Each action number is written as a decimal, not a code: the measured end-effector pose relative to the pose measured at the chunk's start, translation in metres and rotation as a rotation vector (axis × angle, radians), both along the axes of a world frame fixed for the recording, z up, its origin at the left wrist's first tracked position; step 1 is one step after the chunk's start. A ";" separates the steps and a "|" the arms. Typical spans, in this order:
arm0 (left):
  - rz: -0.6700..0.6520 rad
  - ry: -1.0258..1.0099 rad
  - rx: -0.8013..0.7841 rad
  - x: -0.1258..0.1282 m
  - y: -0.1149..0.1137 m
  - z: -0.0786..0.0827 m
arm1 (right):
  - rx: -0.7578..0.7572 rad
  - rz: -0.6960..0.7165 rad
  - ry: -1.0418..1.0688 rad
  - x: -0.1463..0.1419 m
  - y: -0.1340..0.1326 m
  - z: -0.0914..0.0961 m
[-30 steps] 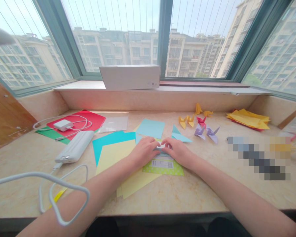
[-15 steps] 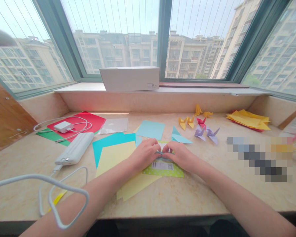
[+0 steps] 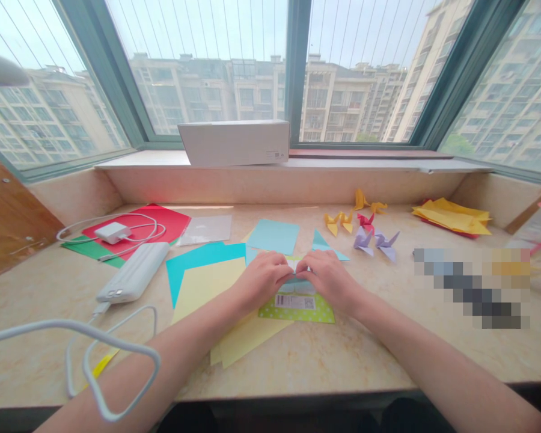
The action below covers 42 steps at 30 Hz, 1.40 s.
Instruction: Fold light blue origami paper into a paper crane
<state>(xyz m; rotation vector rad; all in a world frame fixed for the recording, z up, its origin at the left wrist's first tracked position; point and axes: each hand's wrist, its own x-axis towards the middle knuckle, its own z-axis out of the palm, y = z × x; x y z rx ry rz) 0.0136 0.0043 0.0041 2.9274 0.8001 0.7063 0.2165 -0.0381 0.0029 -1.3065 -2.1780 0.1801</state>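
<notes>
My left hand (image 3: 267,270) and my right hand (image 3: 328,273) meet fingertip to fingertip over a small light blue piece of folding paper (image 3: 296,284). Both are closed, thumbs and fingers pinching its upper part, which they largely cover. Under it lies a green polka-dot packet (image 3: 270,312) with a white barcode label. Just beyond my left hand is a flat light blue sheet (image 3: 277,234). A folded light blue paper triangle (image 3: 325,248) rests past my right hand. Pale yellow sheets (image 3: 207,288) extend beneath my left forearm.
Folded paper cranes (image 3: 363,240) in yellow, red and purple stand back right. Yellow and red sheets (image 3: 453,218) lie farther right. A power bank (image 3: 135,273), a charger (image 3: 112,232) and a looped white cable (image 3: 72,325) occupy the left. A white box (image 3: 234,144) sits on the sill.
My fingers have shifted slightly on the light blue paper, and more of its surface shows below them. The whole view has moved a little.
</notes>
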 end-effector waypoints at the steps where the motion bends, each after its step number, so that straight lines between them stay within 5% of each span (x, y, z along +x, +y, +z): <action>1: 0.010 -0.008 0.017 0.000 0.000 0.001 | 0.014 -0.007 0.000 0.000 0.000 0.000; 8: 0.080 -0.162 -0.100 0.003 -0.006 0.006 | 0.152 -0.007 0.044 0.003 0.000 0.008; 12: 0.178 -0.516 -0.545 0.006 -0.007 0.011 | 0.281 -0.132 0.379 0.003 0.001 0.012; 15: 0.128 -0.758 -0.958 0.010 -0.009 0.014 | 0.242 -0.175 0.554 0.003 0.003 0.011; 18: 0.068 -0.910 -1.136 0.014 -0.013 0.017 | 0.171 -0.189 0.684 0.000 0.005 0.008; 27: -0.114 -1.033 -1.271 0.020 -0.023 0.017 | -0.329 0.100 0.985 -0.018 0.000 0.007; 42: -0.154 -0.945 -1.223 0.022 -0.026 0.012 | -0.186 0.033 1.013 -0.017 -0.001 0.009</action>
